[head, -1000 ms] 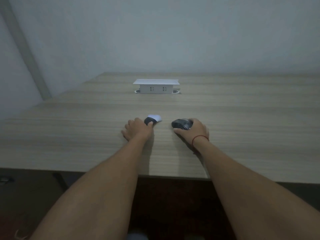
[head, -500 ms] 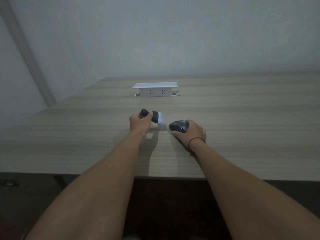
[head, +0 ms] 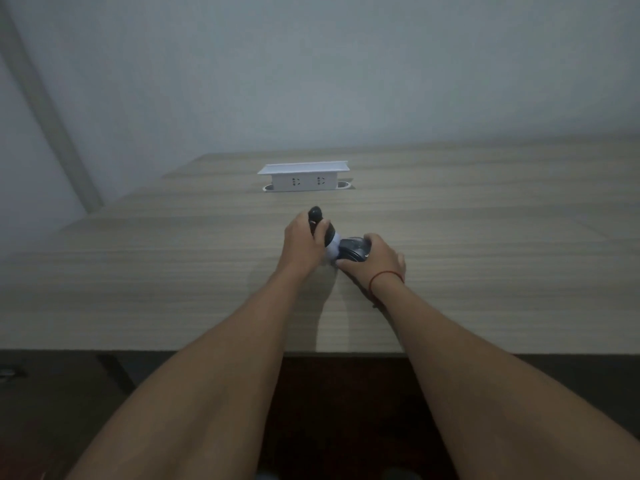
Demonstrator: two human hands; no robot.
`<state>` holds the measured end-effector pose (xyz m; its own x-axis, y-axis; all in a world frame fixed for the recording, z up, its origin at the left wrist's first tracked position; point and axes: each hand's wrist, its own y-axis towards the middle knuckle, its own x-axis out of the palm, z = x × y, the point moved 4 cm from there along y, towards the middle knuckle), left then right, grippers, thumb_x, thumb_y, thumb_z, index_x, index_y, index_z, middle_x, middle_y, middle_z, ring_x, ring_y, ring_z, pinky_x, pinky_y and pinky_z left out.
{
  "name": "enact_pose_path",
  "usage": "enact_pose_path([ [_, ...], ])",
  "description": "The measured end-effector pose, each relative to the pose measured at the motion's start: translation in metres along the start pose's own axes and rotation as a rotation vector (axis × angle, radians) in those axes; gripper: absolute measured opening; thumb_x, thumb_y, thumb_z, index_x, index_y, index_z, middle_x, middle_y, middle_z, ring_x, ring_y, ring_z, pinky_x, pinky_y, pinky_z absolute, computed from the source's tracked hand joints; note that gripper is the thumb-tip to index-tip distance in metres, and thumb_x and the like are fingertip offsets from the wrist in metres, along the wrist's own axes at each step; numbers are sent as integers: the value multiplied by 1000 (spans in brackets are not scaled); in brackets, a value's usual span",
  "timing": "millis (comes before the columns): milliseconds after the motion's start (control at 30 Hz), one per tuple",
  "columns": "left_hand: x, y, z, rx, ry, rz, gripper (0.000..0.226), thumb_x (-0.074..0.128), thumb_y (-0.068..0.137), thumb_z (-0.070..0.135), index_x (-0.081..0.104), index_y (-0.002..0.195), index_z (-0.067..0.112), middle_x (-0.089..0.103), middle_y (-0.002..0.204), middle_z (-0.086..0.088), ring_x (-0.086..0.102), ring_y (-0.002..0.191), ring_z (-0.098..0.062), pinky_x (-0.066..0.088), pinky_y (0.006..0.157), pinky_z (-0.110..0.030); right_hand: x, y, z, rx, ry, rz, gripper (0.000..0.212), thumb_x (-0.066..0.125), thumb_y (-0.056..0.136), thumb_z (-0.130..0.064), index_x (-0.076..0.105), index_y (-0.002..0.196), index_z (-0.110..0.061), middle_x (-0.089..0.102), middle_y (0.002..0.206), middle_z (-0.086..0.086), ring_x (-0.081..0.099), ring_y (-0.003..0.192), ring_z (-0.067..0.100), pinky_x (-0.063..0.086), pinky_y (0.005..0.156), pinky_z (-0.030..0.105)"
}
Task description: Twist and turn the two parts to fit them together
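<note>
A pale wall [head: 346, 71] fills the upper half of the view and meets the far edge of the table. A wood-grain table [head: 138, 278] spans the full width; its near edge runs straight across below the forearms, with dark floor beneath. The left far corner of the tabletop is cut at an angle toward the wall. Broad bare surface lies to the left and to the right of the hands, and a band of bare surface separates the hands from the socket unit behind them.

A white raised socket box [head: 303, 177] stands near the far edge, upright, with two outlet faces turned toward the viewer and a flat lid overhanging on top. It is well apart from the hands.

Left hand [head: 302, 245]: fingers curled round a dark-handled tool with a white head [head: 320, 230]. The dark end points up and away above the fist; the white head points down to the right and meets the mouse.

Right hand [head: 375, 259]: curled over a dark computer mouse [head: 354, 252], thumb along its near side, holding it at table level near mid-table. Whether the mouse rests on the surface or is slightly raised cannot be told. A red cord bracelet [head: 386, 276] circles the right wrist.
</note>
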<state>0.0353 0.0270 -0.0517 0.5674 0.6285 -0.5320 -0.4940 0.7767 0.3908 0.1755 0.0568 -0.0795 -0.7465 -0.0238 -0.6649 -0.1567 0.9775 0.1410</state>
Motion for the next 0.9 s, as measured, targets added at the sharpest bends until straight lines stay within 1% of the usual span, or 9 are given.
enact_pose_path([
  [67,3,0,2,-9,-7,-27,34,51,97,26,58,110,-4,60,102,-13,58,97,-26,35,69,-19,0,0,0,3,6,4,59,73,72,-45,50,121,-22,62,117,1,49,113,24,35,104,40],
  [167,7,0,-3,-60,38,-98,38,49,98,28,56,118,-4,61,117,-21,60,106,-32,44,78,-31,0,0,0,-4,24,9,59,73,71,-47,52,120,-22,62,117,2,49,114,25,35,106,42],
  [233,3,4,0,-34,88,-107,37,48,98,27,54,118,-4,60,118,-22,59,106,-34,46,84,-34,2,0,0,-15,2,2,59,73,72,-45,52,122,-23,62,119,2,49,116,26,32,108,42],
  [367,2,3,13,56,-19,-57,34,47,99,28,55,114,-2,60,108,-16,57,95,-25,42,76,-29,3,3,-1,-52,-36,49,55,71,69,-49,56,116,-27,65,112,2,54,108,25,37,101,38],
  [500,9,-2,-9,-97,56,-36,36,42,101,25,47,121,-5,56,119,-22,55,108,-32,40,80,-32,2,2,0,-18,-12,36,62,74,70,-45,52,124,-21,62,120,3,50,116,27,36,104,38],
  [567,8,-1,-11,-101,36,0,35,40,101,23,46,121,-6,54,122,-22,54,111,-32,36,79,-29,2,1,-1,-10,-8,24,64,73,72,-41,49,128,-21,60,122,4,48,116,26,34,106,38],
  [633,11,-3,-7,-71,-11,3,34,40,101,24,46,119,-5,55,121,-22,54,107,-30,34,78,-28,1,-1,-2,-10,-7,30,60,70,72,-38,49,126,-21,61,120,5,48,113,26,34,105,39],
  [767,13,-3,-13,-75,-13,-61,40,47,98,28,50,119,-6,59,120,-25,57,108,-36,40,79,-31,-1,-3,-2,0,49,36,57,70,72,-31,51,124,-19,59,120,8,48,115,27,36,105,41],
  [900,8,0,-18,-54,-38,-63,36,59,92,28,62,110,-3,66,109,-19,63,102,-32,44,76,-29,-2,-4,-1,-6,57,25,60,73,74,-34,50,128,-19,59,125,6,47,120,26,35,107,40],
])
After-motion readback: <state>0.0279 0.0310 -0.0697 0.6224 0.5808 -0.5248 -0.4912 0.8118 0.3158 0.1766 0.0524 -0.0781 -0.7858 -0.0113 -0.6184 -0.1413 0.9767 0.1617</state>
